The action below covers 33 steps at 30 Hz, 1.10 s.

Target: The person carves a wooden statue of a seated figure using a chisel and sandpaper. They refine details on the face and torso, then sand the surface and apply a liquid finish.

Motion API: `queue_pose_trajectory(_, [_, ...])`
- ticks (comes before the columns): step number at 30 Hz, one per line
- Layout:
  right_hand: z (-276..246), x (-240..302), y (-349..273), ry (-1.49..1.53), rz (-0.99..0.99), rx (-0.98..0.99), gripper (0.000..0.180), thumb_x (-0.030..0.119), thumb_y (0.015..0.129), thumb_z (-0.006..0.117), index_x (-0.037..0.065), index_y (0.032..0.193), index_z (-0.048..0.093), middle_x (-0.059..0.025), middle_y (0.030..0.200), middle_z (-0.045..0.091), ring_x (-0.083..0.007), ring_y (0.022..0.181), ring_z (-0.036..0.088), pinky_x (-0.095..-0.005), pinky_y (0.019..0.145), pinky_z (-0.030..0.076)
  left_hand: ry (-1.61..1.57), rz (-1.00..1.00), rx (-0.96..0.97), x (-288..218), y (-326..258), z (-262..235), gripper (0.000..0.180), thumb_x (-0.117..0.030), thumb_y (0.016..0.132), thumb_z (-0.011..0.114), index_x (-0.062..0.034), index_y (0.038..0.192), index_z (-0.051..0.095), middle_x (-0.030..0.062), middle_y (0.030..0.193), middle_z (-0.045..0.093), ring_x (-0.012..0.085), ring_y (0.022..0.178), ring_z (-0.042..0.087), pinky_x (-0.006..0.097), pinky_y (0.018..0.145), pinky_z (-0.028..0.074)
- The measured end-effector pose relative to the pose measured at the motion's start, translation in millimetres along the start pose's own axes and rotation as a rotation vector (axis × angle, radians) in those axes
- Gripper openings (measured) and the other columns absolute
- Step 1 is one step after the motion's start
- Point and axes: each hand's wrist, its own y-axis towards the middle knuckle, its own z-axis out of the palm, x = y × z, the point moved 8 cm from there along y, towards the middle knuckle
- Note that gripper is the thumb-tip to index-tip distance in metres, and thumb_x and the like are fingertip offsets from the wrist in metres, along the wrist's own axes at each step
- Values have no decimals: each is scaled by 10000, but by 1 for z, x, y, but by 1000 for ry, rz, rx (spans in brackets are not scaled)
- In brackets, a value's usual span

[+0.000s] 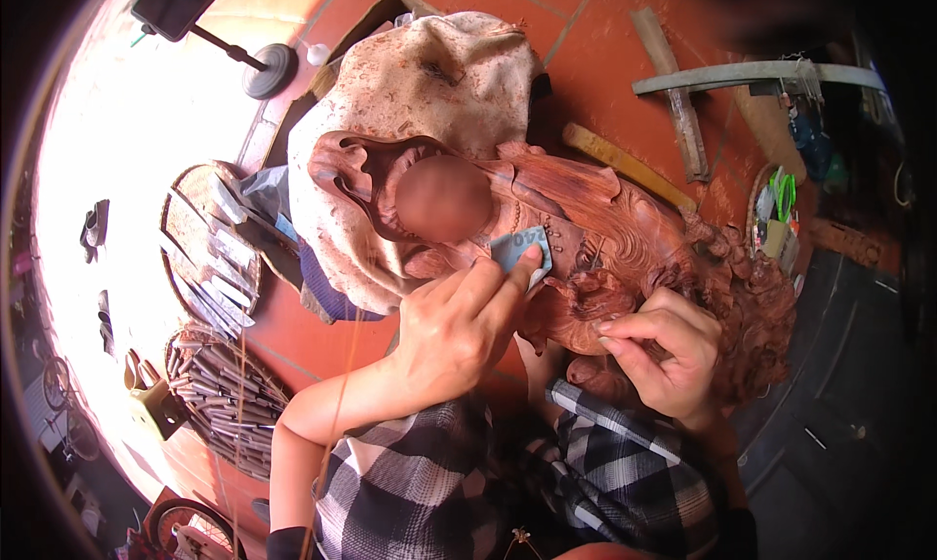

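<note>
A reddish-brown carved wooden figure [625, 219] lies across the middle, its head end to the left on a pale cloth-covered cushion [420, 82]. My left hand [454, 316] pinches a folded piece of blue-grey sandpaper [537, 236], index finger stretched along it, and presses it to the figure's chest just below the neck. Beads and swirling folds are carved beside the paper. My right hand [669, 350] hovers over or rests at the figure's near side, thumb and fingertips pinched together by a rounded carved part. Whatever is between those fingertips is too small to make out.
At left, a round basket [171, 238] holds flat metal blades, and another holds many handled carving tools [220, 394]. A phone on a stand [268, 70] is at the upper left. Wooden strips [673, 97] and a curved grey bar [761, 74] lie at the upper right.
</note>
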Motion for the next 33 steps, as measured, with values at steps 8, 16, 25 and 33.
queue_pose_trajectory(8, [2,0,0,9,-27,-25,110,-3,753,757,23,849,709,-69,701,622,-179,582,592,-283,532,451,118,80,-26,2,21,12,483,-70,779,652,23,1252,618,24,790,483,129,630,538,266,529,455])
queue_pose_trajectory(16, [1,0,-2,0,-29,-27,104,-15,761,750,21,849,707,-67,695,608,-168,567,572,-275,522,435,36,97,-125,7,2,-13,534,-76,681,728,-35,1211,674,8,703,423,126,575,522,277,507,444])
queue_pose_trajectory(25, [3,1,-2,-22,-22,0,110,-50,764,726,3,854,690,-65,712,604,-116,571,539,-240,518,410,-20,23,-157,14,-26,-24,491,-57,627,804,-68,1115,745,-20,617,385,107,470,447,281,423,372])
queue_pose_trajectory(33, [5,4,2,-72,24,18,131,-31,759,754,29,871,719,-62,701,622,-161,578,581,-262,516,439,-39,102,-181,11,4,-7,557,-125,644,723,-65,1197,695,-3,691,373,120,554,471,279,479,405])
